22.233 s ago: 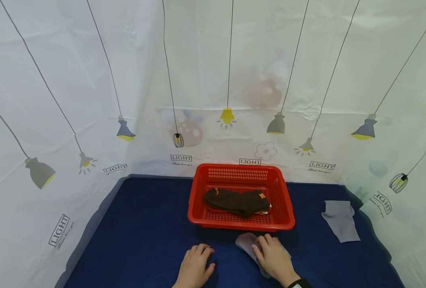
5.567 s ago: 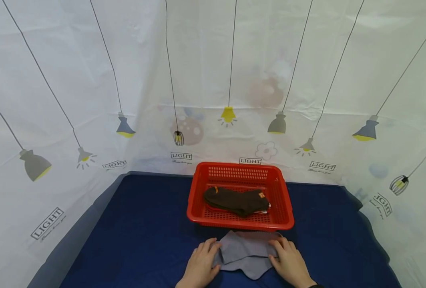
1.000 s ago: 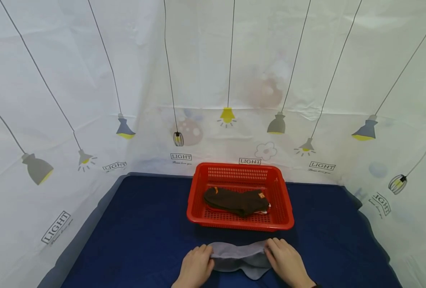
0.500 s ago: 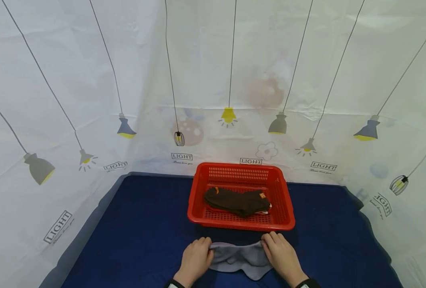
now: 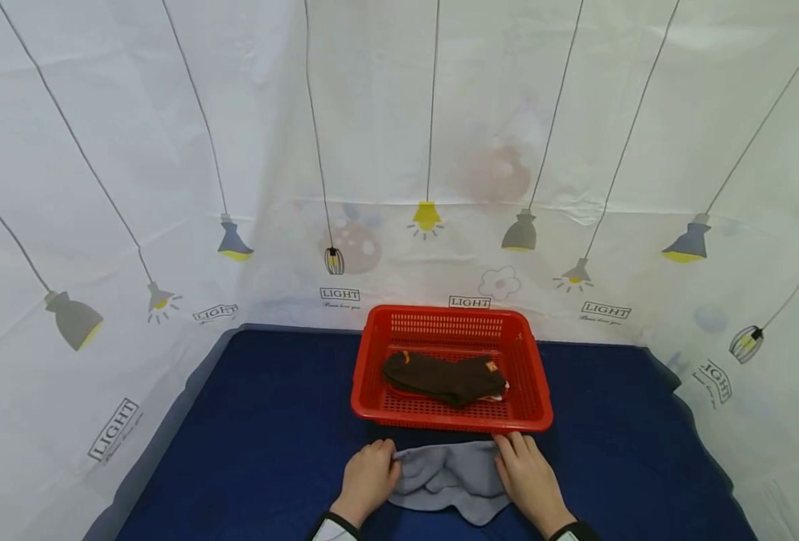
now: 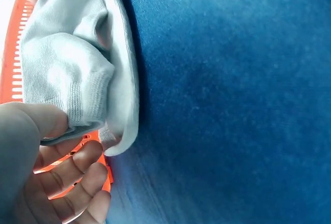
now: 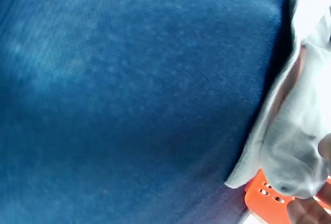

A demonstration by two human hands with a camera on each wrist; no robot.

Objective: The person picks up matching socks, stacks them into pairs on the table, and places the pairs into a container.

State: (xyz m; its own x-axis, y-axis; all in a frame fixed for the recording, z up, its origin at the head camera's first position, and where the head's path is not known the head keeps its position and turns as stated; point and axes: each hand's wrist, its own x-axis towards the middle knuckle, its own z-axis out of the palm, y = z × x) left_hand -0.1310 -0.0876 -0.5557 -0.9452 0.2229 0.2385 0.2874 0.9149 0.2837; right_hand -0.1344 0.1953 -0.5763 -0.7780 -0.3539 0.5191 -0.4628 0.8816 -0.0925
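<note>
Two grey socks appear layered together in front of the basket. In the head view, my left hand (image 5: 367,479) and right hand (image 5: 529,479) hold the upper grey sock (image 5: 448,469) stretched between them. Thumb and index finger of my left hand (image 6: 70,175) pinch its ribbed cuff (image 6: 85,97) in the left wrist view; the other fingers are loosely bent. At the opposite, rounded end, the right fingertips (image 7: 307,211) grip the fabric, partly cut off by the right wrist view's edge. The lower grey sock (image 6: 126,79) lies beneath, against the blue cloth.
A red plastic basket (image 5: 366,376) stands just beyond the hands, with dark brown socks (image 5: 443,378) and something pale beneath them inside. Dark blue cloth (image 5: 271,421) covers the table. White printed sheeting (image 5: 399,113) rises behind and on both sides.
The grey sock once at the far right now lies with the other between the hands. In the last second, both hands have raised the upper sock's far edge slightly toward the basket.
</note>
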